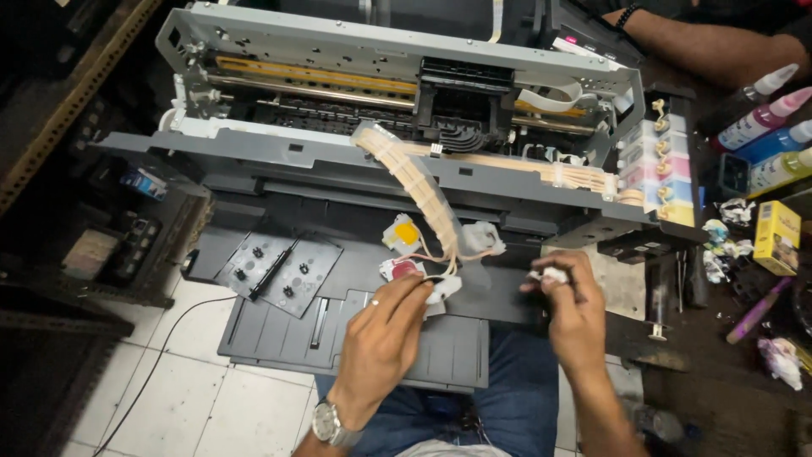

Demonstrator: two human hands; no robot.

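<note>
- A repair workshop for printers, small and crowded, seen from above.
- Opened inkjet printer (406, 127): outer cover off, metal frame, carriage rail and print-head carriage (461, 97) exposed, with a loose bundle of ink tubes (419, 182) drawn out over the paper tray (355, 330).
- External ink tank block (660, 165) with coloured chambers fixed to the printer's side.
- Ink refill bottles (765, 131) lying on a dark, stained table (719, 389), among crumpled, ink-spotted tissues (727, 245) and a small yellow box (776, 239).
- Stacked dark parts and old equipment (127, 237) at the side, standing on a white tiled floor (186, 398).
- Another person's forearm (719, 46) rests nearby.
</note>
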